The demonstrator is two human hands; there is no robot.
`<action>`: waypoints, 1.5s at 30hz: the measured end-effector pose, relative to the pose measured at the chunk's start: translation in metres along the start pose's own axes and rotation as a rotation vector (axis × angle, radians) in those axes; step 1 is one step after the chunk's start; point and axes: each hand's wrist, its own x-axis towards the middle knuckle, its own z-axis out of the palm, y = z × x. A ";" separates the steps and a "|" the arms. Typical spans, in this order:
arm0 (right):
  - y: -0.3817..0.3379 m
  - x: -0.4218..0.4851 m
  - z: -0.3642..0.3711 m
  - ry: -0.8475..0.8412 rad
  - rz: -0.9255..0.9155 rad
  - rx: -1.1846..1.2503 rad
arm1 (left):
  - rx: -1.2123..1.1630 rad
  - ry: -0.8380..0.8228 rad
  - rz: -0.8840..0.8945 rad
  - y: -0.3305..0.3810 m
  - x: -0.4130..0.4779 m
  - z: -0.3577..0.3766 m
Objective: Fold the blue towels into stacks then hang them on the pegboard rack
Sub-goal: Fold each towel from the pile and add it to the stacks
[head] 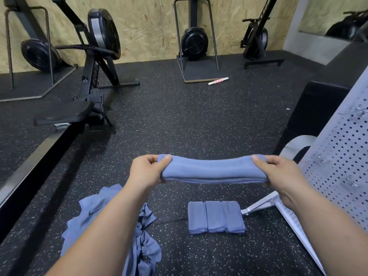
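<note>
I hold a folded stack of blue towels [214,170] level in the air above the floor. My left hand [148,169] grips its left end and my right hand [278,172] grips its right end, thumbs on top. Below it, three folded towel stacks [216,217] lie side by side on the floor. A loose heap of unfolded blue towels [111,222] lies at the lower left, partly hidden by my left forearm. The white pegboard rack [338,156] with metal hooks stands at the right, close to my right hand.
The floor is black speckled rubber [189,120]. A rowing machine [85,96] stretches along the left. More exercise machines [194,42] stand by the far wood wall, with a pink-and-white roller [218,81] on the floor. A black box [316,112] sits behind the rack.
</note>
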 end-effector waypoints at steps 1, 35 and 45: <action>0.004 0.001 0.002 0.000 0.014 -0.015 | 0.044 -0.013 -0.008 -0.002 -0.001 0.003; 0.005 -0.038 0.058 -0.194 0.153 0.182 | -0.255 -0.348 -0.202 -0.003 -0.055 0.081; 0.006 -0.057 0.062 -0.339 -0.047 0.081 | 0.260 -0.179 0.211 -0.014 -0.043 0.095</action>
